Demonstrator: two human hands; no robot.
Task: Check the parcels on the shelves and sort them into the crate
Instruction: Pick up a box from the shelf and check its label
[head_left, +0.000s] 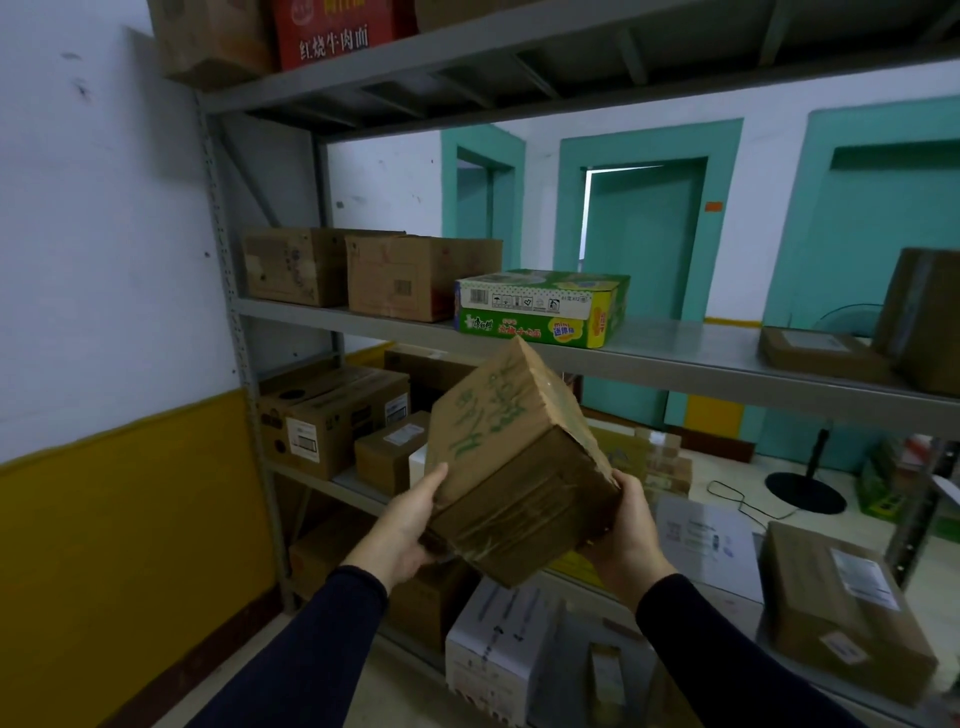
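Both hands are up in front of the shelves, and between them sits 1 brown parcel (511, 462), tilted, 1 corner pointing up toward the middle shelf (675, 358). The left hand (402, 525) cups the lower left edge, fingers spread along the face with the green writing. The right hand (626, 530) presses the taped right side, its fingers hidden behind the box. So each grip is closed on the parcel, 1 on either side, and the box hangs clear of every shelf, just below the green noodle carton (540, 306).

Its long axis runs up and away from the person, the written face turned up toward the camera; looks like the checking step is under way. No crate is in view, so which way the parcel must travel I cannot tell. Both hands sit equally near.
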